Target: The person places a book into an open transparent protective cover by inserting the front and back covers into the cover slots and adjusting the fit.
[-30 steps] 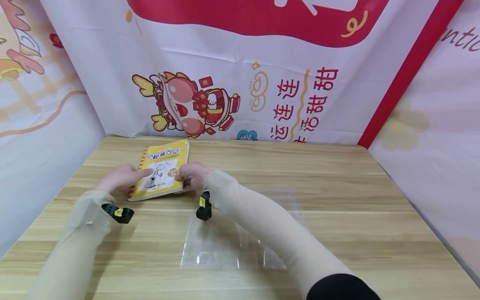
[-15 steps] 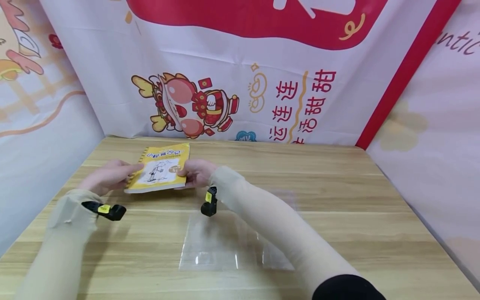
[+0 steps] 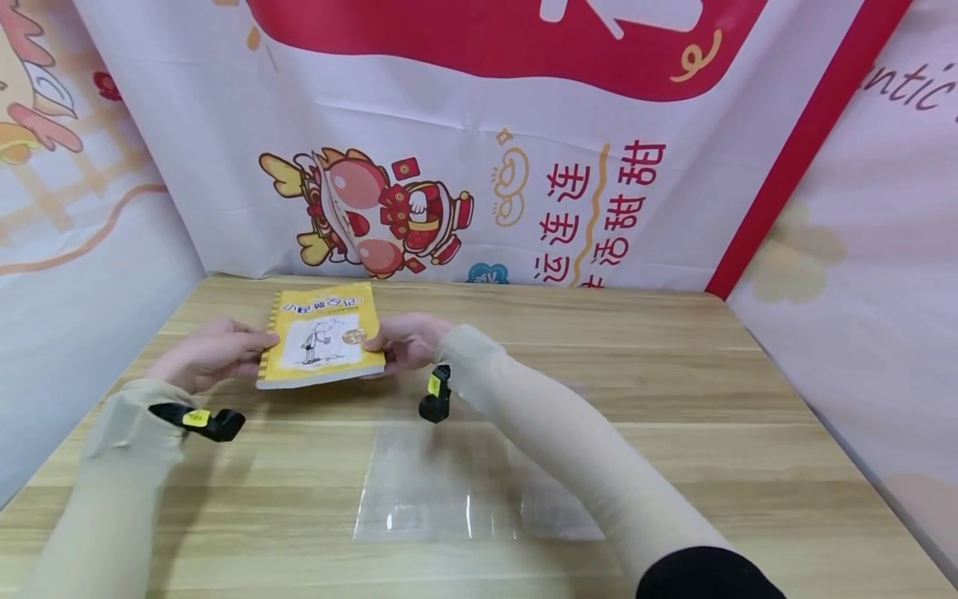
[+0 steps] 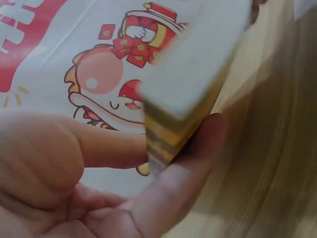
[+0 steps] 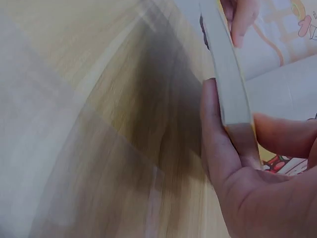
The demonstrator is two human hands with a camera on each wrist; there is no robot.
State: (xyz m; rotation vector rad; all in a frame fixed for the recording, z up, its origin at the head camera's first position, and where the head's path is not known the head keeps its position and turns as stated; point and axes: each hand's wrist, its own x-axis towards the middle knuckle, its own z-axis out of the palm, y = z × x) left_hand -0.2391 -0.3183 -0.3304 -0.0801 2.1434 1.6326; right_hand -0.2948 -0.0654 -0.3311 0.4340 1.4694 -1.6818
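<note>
A yellow paperback book with a line-drawn figure on its cover is held between both hands above the far left of the table. My left hand pinches its striped spine edge, thumb on the cover and fingers beneath, as the left wrist view shows at the book's corner. On the opposite edge my right hand grips the book, thumb on top. From the right wrist view, the page block sits between that thumb and the fingers under it. The underside is mostly hidden.
Clear plastic sleeves or bags lie flat on the wooden table, partly beneath the right forearm. A printed white and red cloth hangs along the back edge, and pale cloths hang on both sides.
The book has come up off the table and its front edge has tilted toward the camera. My left hand has shifted left to the spine edge; the right hand has moved slightly right.
</note>
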